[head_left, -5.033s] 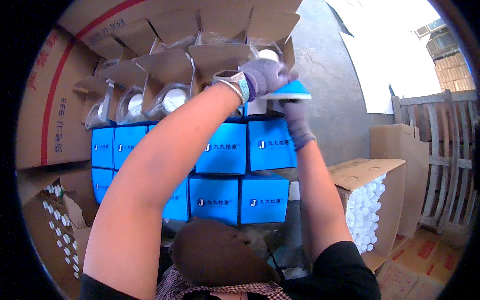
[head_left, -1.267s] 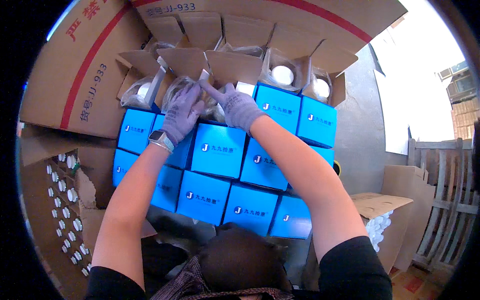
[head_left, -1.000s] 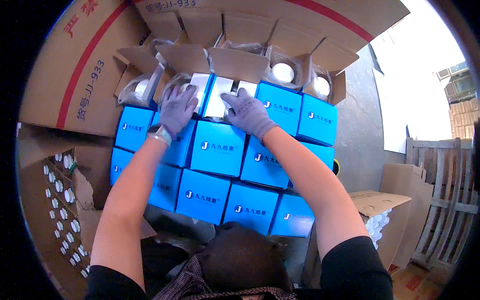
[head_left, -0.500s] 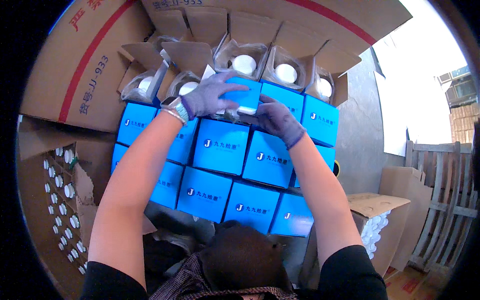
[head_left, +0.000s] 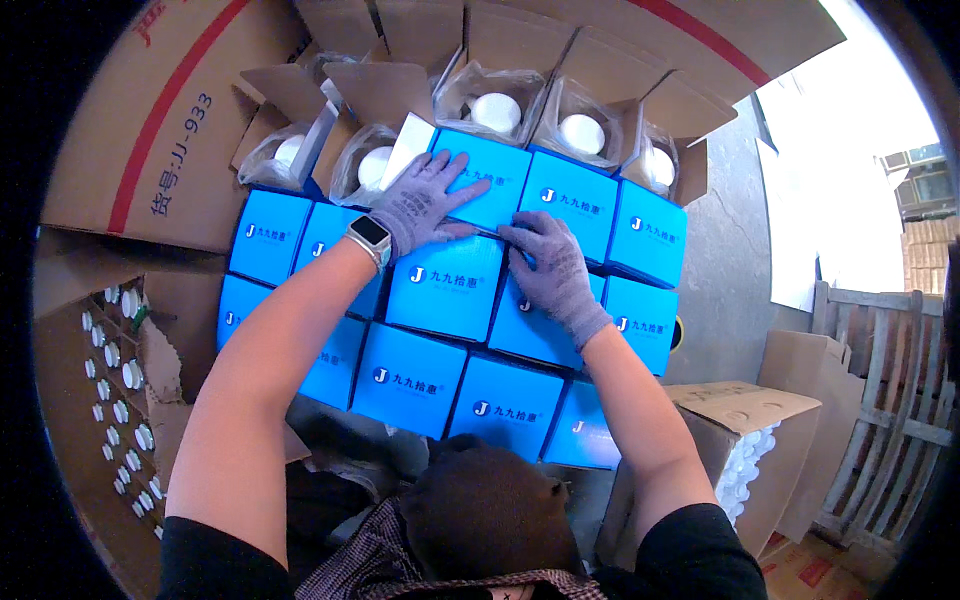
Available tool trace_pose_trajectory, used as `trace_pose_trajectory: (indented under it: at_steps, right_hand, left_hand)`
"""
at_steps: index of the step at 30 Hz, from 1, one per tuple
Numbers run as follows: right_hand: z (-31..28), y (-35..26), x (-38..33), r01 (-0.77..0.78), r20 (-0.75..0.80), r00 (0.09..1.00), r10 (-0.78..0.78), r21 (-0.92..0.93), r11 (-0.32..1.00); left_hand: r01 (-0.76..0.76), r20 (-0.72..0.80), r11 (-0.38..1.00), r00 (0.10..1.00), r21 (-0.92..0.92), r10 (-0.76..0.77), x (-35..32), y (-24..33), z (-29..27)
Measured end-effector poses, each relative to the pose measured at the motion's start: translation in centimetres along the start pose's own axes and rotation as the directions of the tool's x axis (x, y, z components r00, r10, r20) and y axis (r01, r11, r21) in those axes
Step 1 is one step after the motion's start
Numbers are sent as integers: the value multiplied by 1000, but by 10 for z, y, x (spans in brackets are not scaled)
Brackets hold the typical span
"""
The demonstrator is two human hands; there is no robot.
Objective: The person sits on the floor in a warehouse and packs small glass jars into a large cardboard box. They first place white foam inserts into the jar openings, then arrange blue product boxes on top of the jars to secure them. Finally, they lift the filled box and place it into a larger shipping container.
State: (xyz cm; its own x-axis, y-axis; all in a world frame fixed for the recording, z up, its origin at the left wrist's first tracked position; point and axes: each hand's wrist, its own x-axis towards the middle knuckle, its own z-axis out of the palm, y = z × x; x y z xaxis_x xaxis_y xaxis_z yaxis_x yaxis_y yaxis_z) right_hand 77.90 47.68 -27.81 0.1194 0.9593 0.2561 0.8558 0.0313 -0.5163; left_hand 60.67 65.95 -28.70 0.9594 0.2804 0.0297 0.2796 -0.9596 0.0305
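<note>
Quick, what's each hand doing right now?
Left hand: open, flat on a closed blue box.
Right hand: open, flat on the blue boxes, holding nothing.

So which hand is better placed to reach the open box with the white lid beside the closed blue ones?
Probably the left hand: it lies on a blue box right beside the open box. The right hand rests lower, farther away.
</note>
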Motion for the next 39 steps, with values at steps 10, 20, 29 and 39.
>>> trace_pose_trajectory:
  at_steps: [10, 20, 29, 39]
  right_hand:
    - [-1, -46, 26, -111, 246, 944, 222, -395, 912]
    - [58, -95, 157, 158, 260, 960, -101, -206, 966]
    - [74, -97, 181, 273, 438, 892, -113, -323, 906]
    - [84, -88, 175, 248, 434, 894, -114, -266, 932]
  left_hand:
    - [135, -2, 991, 991, -26, -135, -6, 12, 10]
    - [586, -680, 771, 461, -249, -571, -102, -84, -32]
    - [697, -267, 656, 717, 290, -644, -135, -148, -12]
    - [276, -669, 957, 695, -88, -262, -48, -115, -87]
